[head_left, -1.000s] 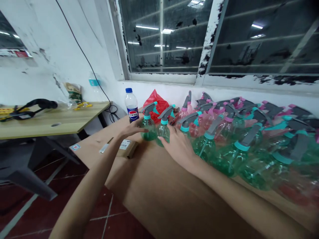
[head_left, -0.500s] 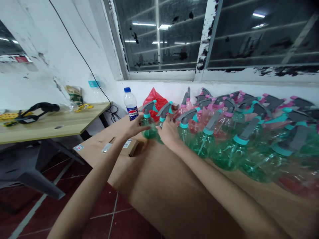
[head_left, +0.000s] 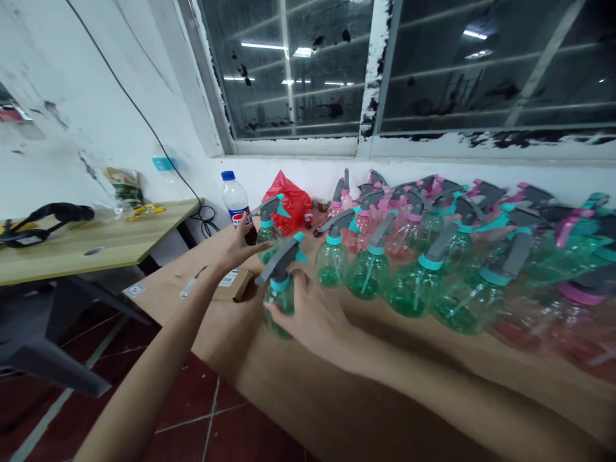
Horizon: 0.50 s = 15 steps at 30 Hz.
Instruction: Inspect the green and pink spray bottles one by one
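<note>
My right hand (head_left: 310, 314) is wrapped round a green spray bottle (head_left: 278, 296) with a grey trigger and teal collar, held off the brown cardboard surface (head_left: 308, 385) near its front edge. My left hand (head_left: 237, 244) reaches further back and closes on a second green spray bottle (head_left: 266, 229) that stands at the left end of the rows. Many more green and pink spray bottles (head_left: 433, 250) stand packed together to the right, under the window.
A soda bottle with a blue cap (head_left: 234, 200) and a red plastic bag (head_left: 287, 199) stand at the back left. A small cardboard box (head_left: 232, 285) lies by my left wrist. A wooden desk (head_left: 91, 240) with black headphones (head_left: 43, 217) is at the left.
My right hand has pulled one green spray bottle out of the row towards me and lifted it. The left hand stays on the other bottle. The view has shifted right.
</note>
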Tool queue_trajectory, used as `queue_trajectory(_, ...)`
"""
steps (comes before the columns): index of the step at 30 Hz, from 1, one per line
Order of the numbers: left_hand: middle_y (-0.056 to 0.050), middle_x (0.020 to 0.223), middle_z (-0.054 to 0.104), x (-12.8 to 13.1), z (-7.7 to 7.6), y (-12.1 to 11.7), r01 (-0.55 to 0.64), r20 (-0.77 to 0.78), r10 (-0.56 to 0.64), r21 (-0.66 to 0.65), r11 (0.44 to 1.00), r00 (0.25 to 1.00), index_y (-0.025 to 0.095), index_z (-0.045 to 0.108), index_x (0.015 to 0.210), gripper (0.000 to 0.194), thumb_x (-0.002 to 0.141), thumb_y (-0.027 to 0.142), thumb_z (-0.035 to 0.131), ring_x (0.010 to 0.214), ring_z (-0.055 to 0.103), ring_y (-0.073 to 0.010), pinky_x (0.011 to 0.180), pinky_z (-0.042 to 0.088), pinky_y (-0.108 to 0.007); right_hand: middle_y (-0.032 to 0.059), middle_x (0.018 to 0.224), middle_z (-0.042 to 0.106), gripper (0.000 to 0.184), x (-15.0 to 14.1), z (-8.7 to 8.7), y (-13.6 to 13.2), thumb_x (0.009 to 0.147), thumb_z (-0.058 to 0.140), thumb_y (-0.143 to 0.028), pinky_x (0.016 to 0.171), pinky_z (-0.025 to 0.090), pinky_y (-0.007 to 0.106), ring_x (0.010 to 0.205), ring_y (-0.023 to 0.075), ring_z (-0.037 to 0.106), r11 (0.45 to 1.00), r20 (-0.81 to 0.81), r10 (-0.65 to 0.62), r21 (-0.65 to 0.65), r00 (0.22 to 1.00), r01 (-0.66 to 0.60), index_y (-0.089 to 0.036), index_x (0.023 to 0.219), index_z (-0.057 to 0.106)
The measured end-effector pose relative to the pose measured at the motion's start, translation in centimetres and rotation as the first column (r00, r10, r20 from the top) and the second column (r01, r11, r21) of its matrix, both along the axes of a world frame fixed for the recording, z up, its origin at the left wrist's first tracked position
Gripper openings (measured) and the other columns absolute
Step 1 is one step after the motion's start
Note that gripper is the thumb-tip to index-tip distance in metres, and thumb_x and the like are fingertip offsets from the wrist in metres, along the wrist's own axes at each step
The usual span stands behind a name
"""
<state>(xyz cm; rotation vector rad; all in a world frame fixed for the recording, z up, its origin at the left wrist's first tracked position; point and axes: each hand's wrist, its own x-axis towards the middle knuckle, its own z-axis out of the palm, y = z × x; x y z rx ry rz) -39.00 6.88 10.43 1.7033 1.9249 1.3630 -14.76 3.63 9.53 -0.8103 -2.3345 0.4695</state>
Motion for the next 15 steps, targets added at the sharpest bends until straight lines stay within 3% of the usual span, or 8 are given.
queue_trajectory(2, -0.018, 0.134, 0.044, 1.2, 0.3, -2.1, -0.119, 0.029, 0.118, 0.063, 0.991, 0.993, 0.018, 0.029, 0.133, 0.083, 0.065, 0.039, 0.073, 0.128, 0.034, -0.0356, 0.102, 0.03, -0.052, 0.0128, 0.089, 0.066, 0.048, 3.1, -0.3, -1.8, 0.077, 0.051, -0.044, 0.058, 0.048, 0.037, 0.072, 0.0275, 0.065, 0.998, 0.045, 0.054, -0.022, 0.998, -0.053, -0.012, 0.112, 0.051)
queue_trajectory(5, -0.013, 0.123, 0.054, 4.5, 0.3, -5.7, -0.237, 0.104, 0.222, 0.166, 0.957, 0.97, 0.023, 0.032, 0.128, 0.066, 0.074, 0.04, 0.065, 0.12, 0.044, -0.0322, 0.093, 0.042, -0.048, 0.0103, 0.084, 0.068, 0.048, 8.2, -1.0, -3.3, 0.073, 0.055, -0.048, 0.054, 0.047, 0.038, 0.066, 0.0288, 0.066, 0.998, 0.102, 0.067, -0.019, 0.993, -0.065, -0.016, 0.109, 0.053)
queue_trajectory(8, -0.006, 0.097, 0.063, 9.6, -0.3, -8.7, -0.222, 0.206, 0.185, 0.172, 0.96, 0.961, 0.024, 0.034, 0.126, 0.05, 0.084, 0.044, 0.051, 0.095, 0.061, -0.0275, 0.077, 0.052, -0.043, 0.009, 0.075, 0.068, 0.05, 12.8, -1.7, -3.1, 0.071, 0.058, -0.05, 0.05, 0.045, 0.039, 0.063, 0.0311, 0.066, 1.0, 0.123, 0.027, -0.019, 0.992, -0.025, -0.016, 0.108, 0.053)
queue_trajectory(10, -0.005, 0.087, 0.064, 13.7, -0.7, -9.9, -0.117, 0.238, 0.085, 0.12, 0.986, 0.968, 0.024, 0.044, 0.12, 0.041, 0.084, 0.044, 0.051, 0.087, 0.063, -0.0257, 0.071, 0.055, -0.04, 0.0082, 0.07, 0.067, 0.051, 15.6, -1.9, -2.5, 0.071, 0.058, -0.053, 0.048, 0.044, 0.037, 0.061, 0.0313, 0.066, 0.999, 0.126, -0.028, -0.035, 0.992, 0.032, -0.016, 0.105, 0.054)
queue_trajectory(11, -0.005, 0.087, 0.064, 15.9, -0.8, -10.2, 0.027, 0.227, -0.046, 0.087, 0.996, 0.973, 0.025, 0.047, 0.117, 0.038, 0.084, 0.044, 0.051, 0.088, 0.062, -0.0253, 0.073, 0.054, -0.04, 0.0082, 0.069, 0.067, 0.051, 16.8, -2.0, -2.2, 0.07, 0.058, -0.056, 0.047, 0.044, 0.037, 0.061, 0.0314, 0.066, 0.997, 0.127, -0.064, -0.043, 0.99, 0.07, -0.016, 0.103, 0.054)
queue_trajectory(13, -0.007, 0.111, 0.06, 20.3, -0.9, -10.2, 0.374, 0.178, -0.36, -0.05, 0.926, 0.916, 0.031, 0.046, 0.123, 0.045, 0.081, 0.043, 0.056, 0.103, 0.058, -0.0279, 0.084, 0.051, -0.045, 0.0088, 0.073, 0.067, 0.052, 19.2, -2.0, -1.5, 0.07, 0.058, -0.058, 0.048, 0.044, 0.036, 0.066, 0.0317, 0.066, 0.989, 0.122, -0.13, -0.061, 0.984, 0.138, -0.017, 0.102, 0.054)
queue_trajectory(15, -0.005, 0.129, 0.051, 24.5, -0.5, -9.6, 0.534, 0.098, -0.525, -0.152, 0.832, 0.845, 0.036, 0.042, 0.127, 0.063, 0.07, 0.04, 0.069, 0.115, 0.05, -0.0311, 0.096, 0.042, -0.051, 0.0089, 0.081, 0.068, 0.053, 21.4, -1.9, -1.0, 0.069, 0.06, -0.057, 0.051, 0.045, 0.035, 0.071, 0.0305, 0.067, 0.982, 0.102, -0.155, -0.095, 0.983, 0.165, -0.019, 0.105, 0.052)
